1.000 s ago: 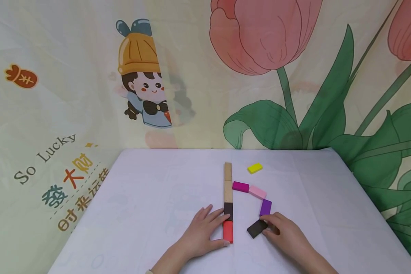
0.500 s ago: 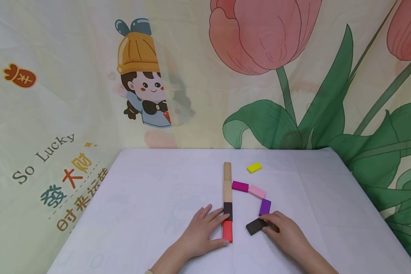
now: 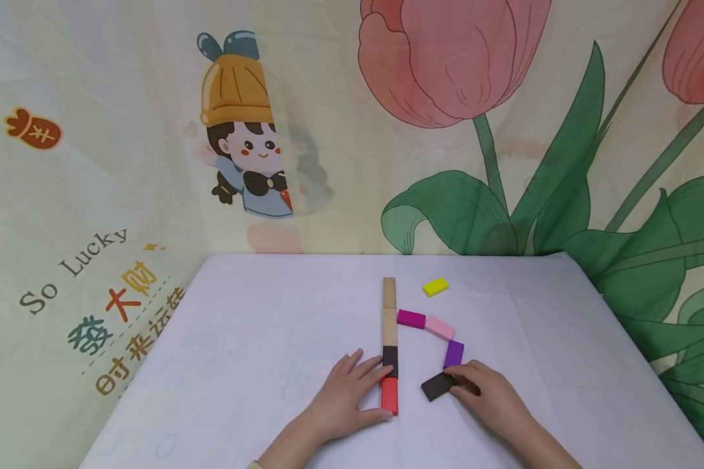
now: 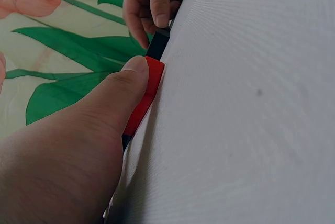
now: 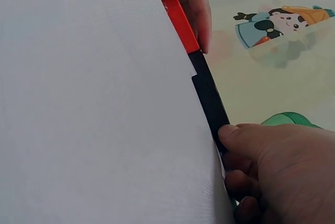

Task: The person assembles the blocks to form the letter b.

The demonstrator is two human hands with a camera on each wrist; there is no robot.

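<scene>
Sliding up and leftward under the right hand (image 3: 493, 397), the loose dark brown block (image 3: 437, 386) is now lying closer to the purple block (image 3: 454, 354) than it did a second ago, its long side turned flatter. So the curved chain seems to be gaining its next link, though the dark block is not yet touching the purple one.

Everything is resting on the white table (image 3: 258, 352). The left hand (image 3: 343, 404) is staying where it was, fingers spread and relaxed, fingertips pressing on the dark block (image 3: 390, 359) of the straight row and the thumb pushing against the red block (image 3: 390, 394) at its near end; the left wrist view shows that thumb flat on the red edge. The right hand is pinching the dark brown block with curled fingers.

Farther up, the two tan wooden blocks (image 3: 390, 312), the magenta block (image 3: 411, 318), the pink block (image 3: 440, 328) and the lone yellow block (image 3: 435, 286) are lying unmoved.
</scene>
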